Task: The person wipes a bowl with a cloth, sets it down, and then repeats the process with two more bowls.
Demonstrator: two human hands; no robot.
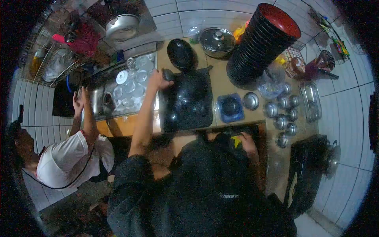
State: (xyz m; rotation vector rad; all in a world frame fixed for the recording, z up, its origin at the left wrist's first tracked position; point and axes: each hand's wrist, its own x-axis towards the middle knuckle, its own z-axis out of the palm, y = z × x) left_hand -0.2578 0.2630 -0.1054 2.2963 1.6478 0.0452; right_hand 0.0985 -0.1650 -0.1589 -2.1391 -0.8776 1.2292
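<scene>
My left hand (159, 81) is closed on a small dark object (168, 74) at the left edge of a black mat (189, 122). Behind it on the counter lies a black oval pan or dish (180, 53). My right hand (248, 143) is low at the counter's front edge, its fingers bent against a yellow and black item (236, 142); the grip is partly hidden. Beyond that hand are a blue square dish (230, 107) and a round metal tin (250, 100).
A tall stack of black bowls (256, 43) leans behind the tins, beside a lidded pot (216, 42). Several small metal tins (280, 121) and a glass dish (311, 102) are at right. A co-worker (65, 158) stands left near glassware (132, 89) by the sink.
</scene>
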